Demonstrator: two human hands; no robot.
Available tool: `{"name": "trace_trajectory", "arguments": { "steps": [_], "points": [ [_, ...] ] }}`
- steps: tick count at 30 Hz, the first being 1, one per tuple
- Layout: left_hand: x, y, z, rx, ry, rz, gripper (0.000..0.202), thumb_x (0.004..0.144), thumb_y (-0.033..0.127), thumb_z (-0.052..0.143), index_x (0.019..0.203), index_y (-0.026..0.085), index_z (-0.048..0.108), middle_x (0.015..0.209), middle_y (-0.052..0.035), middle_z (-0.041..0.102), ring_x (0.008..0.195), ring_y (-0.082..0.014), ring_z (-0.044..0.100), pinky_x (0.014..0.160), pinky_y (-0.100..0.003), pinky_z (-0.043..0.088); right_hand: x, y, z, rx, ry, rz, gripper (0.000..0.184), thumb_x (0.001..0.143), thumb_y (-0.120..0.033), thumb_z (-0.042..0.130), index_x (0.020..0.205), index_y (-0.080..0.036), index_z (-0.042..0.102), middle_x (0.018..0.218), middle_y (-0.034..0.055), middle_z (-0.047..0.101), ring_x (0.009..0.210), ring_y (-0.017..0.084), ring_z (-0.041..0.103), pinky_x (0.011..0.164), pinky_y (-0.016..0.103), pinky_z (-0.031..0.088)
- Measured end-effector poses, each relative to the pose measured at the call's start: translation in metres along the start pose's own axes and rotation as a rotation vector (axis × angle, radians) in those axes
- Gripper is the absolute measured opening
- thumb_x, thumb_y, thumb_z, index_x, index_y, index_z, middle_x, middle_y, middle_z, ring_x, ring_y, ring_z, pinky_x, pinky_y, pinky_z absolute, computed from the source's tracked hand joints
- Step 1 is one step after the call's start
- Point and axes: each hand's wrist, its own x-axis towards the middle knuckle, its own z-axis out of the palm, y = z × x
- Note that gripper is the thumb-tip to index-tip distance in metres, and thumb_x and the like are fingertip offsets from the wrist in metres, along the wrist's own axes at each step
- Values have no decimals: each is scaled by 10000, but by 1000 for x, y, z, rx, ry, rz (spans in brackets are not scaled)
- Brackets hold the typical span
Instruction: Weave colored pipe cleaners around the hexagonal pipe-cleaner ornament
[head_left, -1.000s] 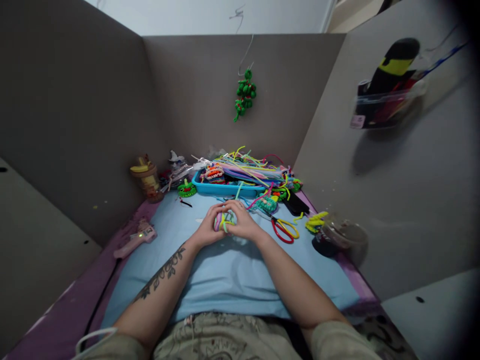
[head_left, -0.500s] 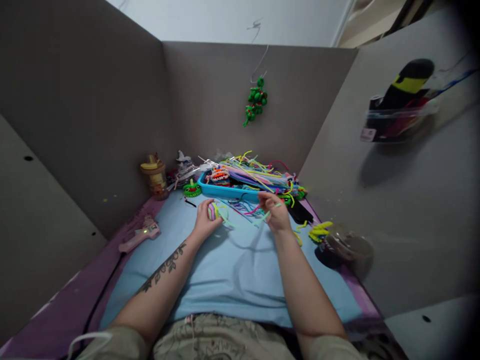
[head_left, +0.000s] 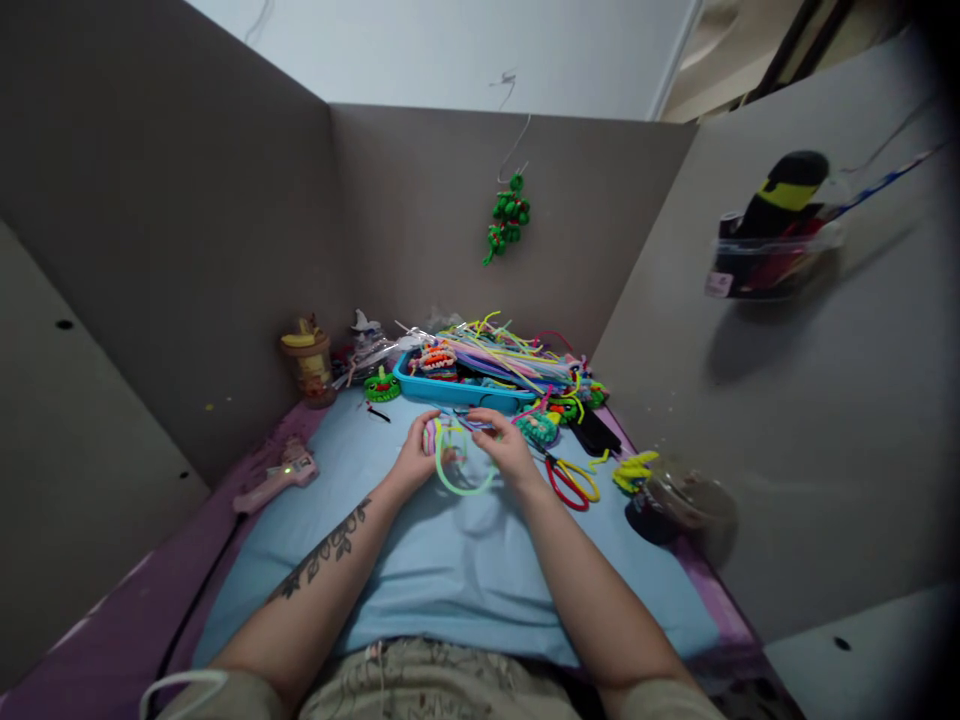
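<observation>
My left hand is closed around a small striped piece of coiled pipe cleaners in pink, purple and yellow. From it a mint green pipe cleaner curves down in a loop over the blue cloth. My right hand has its fingers bent near the other end of that loop, apparently pinching it; the fingertips are partly hidden. Just beyond my right hand lies a teal fuzzy piece. Scissors with red and yellow handles rest to the right of my right wrist.
A blue tray heaped with colourful pipe cleaners stands at the back. A pink glue gun lies left, its cord running forward. At right are a black phone-like object and a clear container. Grey panels enclose three sides.
My right hand has moved left and closer to my left hand, uncovering the scissors and the teal piece. The mint green pipe cleaner now bends into a loop between the hands.
</observation>
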Motion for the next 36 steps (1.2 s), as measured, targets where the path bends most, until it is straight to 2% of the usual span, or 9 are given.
{"name": "trace_trajectory", "arguments": {
  "steps": [3,7,11,15,18,22,26,30,36],
  "points": [
    [-2,-4,1,227,31,140,675,598,234,702,1212,205,422,1227,-93,456,1156,-271,469,1018,-465,364,-8,-6,10,-358,-22,-243,190,727,-222,651,906,-254,706,1112,58,602,1096,228,494,976,415,369],
    [-3,-2,5,370,-3,253,657,603,176,656,1215,211,421,1269,-102,404,1229,-279,397,1061,-477,308,-12,-9,18,-511,7,-365,149,753,-176,632,820,-280,715,994,43,621,1022,225,483,932,412,387],
    [-5,2,5,425,-21,320,648,605,168,656,1210,206,429,1305,-118,369,1269,-288,352,1067,-478,305,-10,-8,17,-486,22,-282,66,761,-236,652,770,-257,714,971,57,622,995,230,488,911,413,389],
    [-8,6,3,490,-46,371,659,613,162,659,1225,219,422,1345,-121,326,1300,-288,314,1067,-479,308,-7,-3,10,-395,-28,-101,116,720,-342,691,738,-230,715,1172,81,569,1134,261,459,992,446,326],
    [-10,8,2,550,-84,424,695,616,154,653,1256,228,395,1364,-127,308,1302,-295,309,1059,-492,313,-5,0,5,-322,-121,33,190,694,-401,701,735,-217,720,1371,80,439,1303,305,314,1069,475,216],
    [-10,12,2,617,-119,511,751,610,147,649,1293,237,353,1365,-130,321,1280,-304,329,1048,-505,318,-4,2,3,-290,-204,102,238,676,-437,704,707,-201,710,1428,81,372,1378,327,154,1100,494,123],
    [-9,12,4,597,-106,540,836,593,134,640,1341,225,278,1341,-130,353,1255,-297,351,1044,-498,324,-4,3,6,-254,-218,25,240,697,-427,681,640,-193,675,1341,86,440,1298,295,318,1080,451,213],
    [-7,9,3,581,-69,522,873,590,146,649,1358,207,237,1302,-128,382,1219,-291,379,1032,-491,338,-5,0,6,-188,-115,24,200,692,-404,686,706,-205,677,1234,84,483,1193,261,437,1033,418,302],
    [-8,10,2,573,-162,503,850,593,159,662,1342,223,265,1297,-115,395,1207,-291,389,1031,-493,338,1,-11,-10,-115,-36,13,187,678,-395,711,689,-211,681,1094,68,548,1076,234,524,986,394,350]
  ]
}}
